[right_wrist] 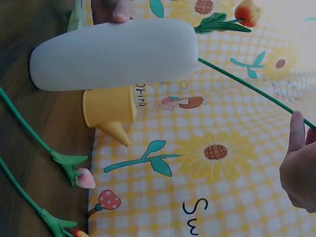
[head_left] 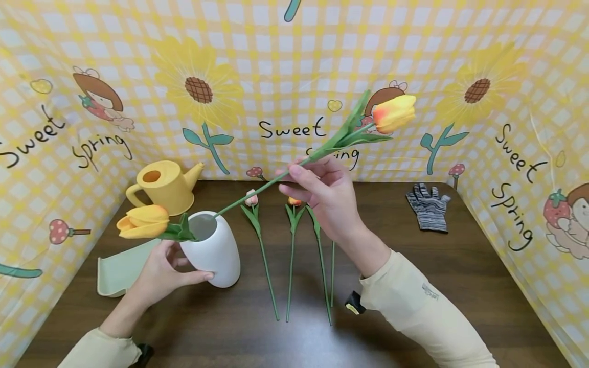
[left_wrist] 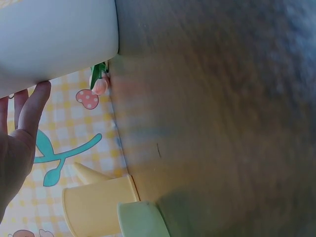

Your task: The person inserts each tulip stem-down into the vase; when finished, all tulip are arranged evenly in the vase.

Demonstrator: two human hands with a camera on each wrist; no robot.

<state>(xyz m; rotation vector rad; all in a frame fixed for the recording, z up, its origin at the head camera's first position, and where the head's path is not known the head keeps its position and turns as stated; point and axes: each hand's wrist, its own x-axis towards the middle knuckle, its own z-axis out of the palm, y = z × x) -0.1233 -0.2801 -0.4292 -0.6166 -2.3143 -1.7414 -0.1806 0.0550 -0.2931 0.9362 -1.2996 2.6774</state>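
Note:
My left hand (head_left: 158, 273) holds a white vase (head_left: 216, 260) by its side, thumb at the front and fingers behind; in the right wrist view the vase (right_wrist: 113, 54) hides most of that hand. One yellow-orange tulip (head_left: 142, 222) stands in the vase, leaning left over the rim. Between thumb and fingers, my right hand (head_left: 329, 197) pinches the green stem of a second yellow-orange tulip (head_left: 393, 115). This tulip slants up to the right, its lower stem end at the vase mouth; how deep it reaches is hidden.
Several tulips lie on the dark table (head_left: 414, 306), including a pink one (head_left: 251, 198) and an orange one (head_left: 294, 202); my right hand hides other blossoms. A yellow watering can (head_left: 167, 186) and pale green tray (head_left: 112, 276) are left, a striped glove (head_left: 429, 207) right. Patterned cloth surrounds the table.

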